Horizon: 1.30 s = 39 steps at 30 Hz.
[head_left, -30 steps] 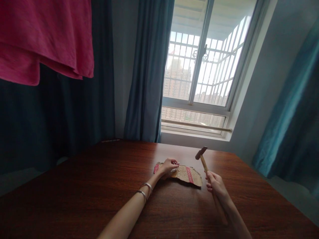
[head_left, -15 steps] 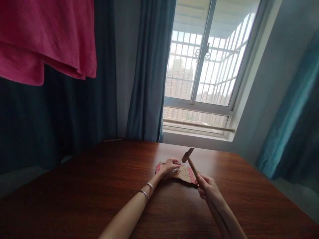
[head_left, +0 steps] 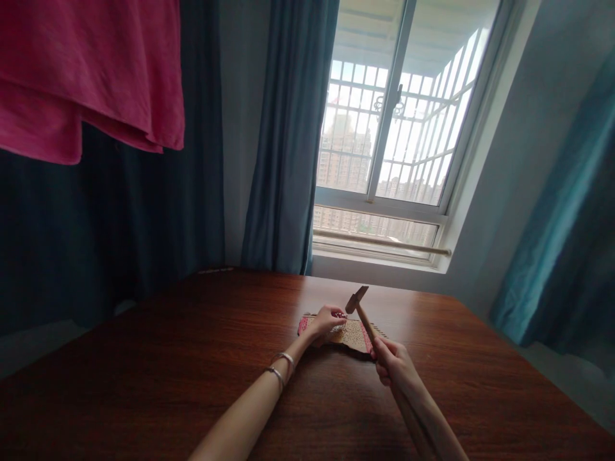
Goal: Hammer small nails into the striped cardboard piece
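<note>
My right hand [head_left: 394, 362] is closed around the wooden handle of a hammer [head_left: 366, 323], whose head is raised just right of my left fingers. My left hand [head_left: 328, 321] is closed in a pinch above a patterned piece of cloth or mat [head_left: 354, 335]. Something small and reddish shows at the fingertips, too small to name. Beige with dark specks and pink bands, the mat lies flat on the brown wooden table [head_left: 307, 403]. Part of it is hidden by my left hand. Two bangles [head_left: 283, 366] circle my left wrist.
Behind the table hangs a blue curtain [head_left: 283, 141], beside a barred window [head_left: 384, 128]. A pink cloth [head_left: 129, 77] hangs at the upper left. Another blue curtain [head_left: 542, 243] is on the right.
My right hand and the hammer have shifted slightly left, bringing the hammer head nearer my left fingertips. My left hand keeps almost the same pinch and place.
</note>
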Tool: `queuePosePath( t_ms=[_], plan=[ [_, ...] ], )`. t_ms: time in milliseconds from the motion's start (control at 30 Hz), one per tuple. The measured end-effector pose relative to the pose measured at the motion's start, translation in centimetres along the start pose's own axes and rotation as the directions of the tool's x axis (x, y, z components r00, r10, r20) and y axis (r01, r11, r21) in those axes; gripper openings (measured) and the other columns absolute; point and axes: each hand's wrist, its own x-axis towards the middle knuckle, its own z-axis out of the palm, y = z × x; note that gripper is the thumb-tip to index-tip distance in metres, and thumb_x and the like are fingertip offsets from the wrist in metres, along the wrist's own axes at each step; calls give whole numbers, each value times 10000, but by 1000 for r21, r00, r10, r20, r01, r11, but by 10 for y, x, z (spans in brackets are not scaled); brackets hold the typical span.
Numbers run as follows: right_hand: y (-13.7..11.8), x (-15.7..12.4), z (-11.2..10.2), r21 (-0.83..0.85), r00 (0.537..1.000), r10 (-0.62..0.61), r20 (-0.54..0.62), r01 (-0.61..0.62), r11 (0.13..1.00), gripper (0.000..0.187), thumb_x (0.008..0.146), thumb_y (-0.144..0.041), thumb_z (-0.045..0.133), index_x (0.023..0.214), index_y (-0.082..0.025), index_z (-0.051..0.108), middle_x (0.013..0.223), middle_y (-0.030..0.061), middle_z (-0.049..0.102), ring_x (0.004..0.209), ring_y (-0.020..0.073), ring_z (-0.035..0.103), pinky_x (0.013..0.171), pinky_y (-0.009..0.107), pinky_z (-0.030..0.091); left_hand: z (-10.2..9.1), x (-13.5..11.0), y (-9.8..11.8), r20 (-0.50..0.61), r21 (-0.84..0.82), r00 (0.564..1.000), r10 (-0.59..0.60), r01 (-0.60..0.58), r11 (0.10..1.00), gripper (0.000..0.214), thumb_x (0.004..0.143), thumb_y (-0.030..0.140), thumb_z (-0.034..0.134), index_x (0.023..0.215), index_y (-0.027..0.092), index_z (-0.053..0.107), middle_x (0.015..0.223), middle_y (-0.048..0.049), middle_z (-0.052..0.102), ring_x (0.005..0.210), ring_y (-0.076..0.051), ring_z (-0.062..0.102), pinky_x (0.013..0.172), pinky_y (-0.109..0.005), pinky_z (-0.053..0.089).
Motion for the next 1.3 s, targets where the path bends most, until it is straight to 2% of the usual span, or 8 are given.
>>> queuePosePath(
  t_ms=[233,400,500,667,800,933,1067,1300],
  plan=[
    [1,0,1,7,1000,-19,-3,19,1000,418,693,-587,552,632,-179,482,366,-99,301,276,33,256,270,163,193,1,1,-2,5,4,1000,-1,1,1000,247,655,306,604,784,110,679,757,-40,668,715,-158,584,643,-223,423],
    [-4,-3,3,-30,1000,-8,4,8,1000,428,678,-590,565,629,-173,479,408,-85,342,290,36,287,269,166,208,0,1,-4,-3,17,1000,-14,14,1000,259,644,311,610,786,105,681,747,-38,663,725,-163,581,640,-222,420],
    [-5,-4,3,-37,999,-37,-4,37,999,425,706,-589,536,636,-174,476,375,-100,298,280,33,262,273,164,212,0,1,-4,5,11,1000,-8,8,1000,264,644,301,607,801,102,682,754,-41,665,735,-163,583,648,-221,422],
    [-2,-1,3,-57,1000,-2,-3,1,998,432,689,-599,543,634,-177,469,379,-93,327,278,37,279,269,164,217,1,2,-6,3,28,1000,-18,18,999,279,645,317,607,804,101,684,756,-44,666,722,-164,581,641,-229,423],
    [-3,-1,3,-29,1000,-25,-5,24,999,428,704,-591,531,640,-171,481,373,-95,321,288,34,278,275,160,235,1,2,-8,3,-23,1000,-6,6,1000,272,639,297,611,810,98,684,782,-61,674,739,-172,592,652,-235,429],
    [-6,-3,3,-40,1000,19,-10,-20,999,434,690,-593,548,622,-171,471,375,-90,332,295,35,289,273,157,226,1,1,-6,4,-37,1000,-23,23,999,278,634,308,618,795,92,687,758,-63,672,724,-177,593,645,-244,432],
    [-6,-2,3,6,1000,-5,-25,5,1000,430,684,-591,562,631,-174,467,372,-97,319,296,30,275,275,154,213,0,1,-4,-7,-32,999,-39,39,999,281,631,313,626,793,92,691,767,-65,675,734,-180,594,641,-241,434],
    [-3,1,1,1,1000,18,-12,-18,1000,448,664,-604,571,620,-171,466,389,-96,327,294,30,288,272,154,213,0,1,-5,-10,-35,1000,-8,8,999,272,642,305,621,796,92,693,754,-64,675,718,-173,594,633,-235,432]
  ],
)
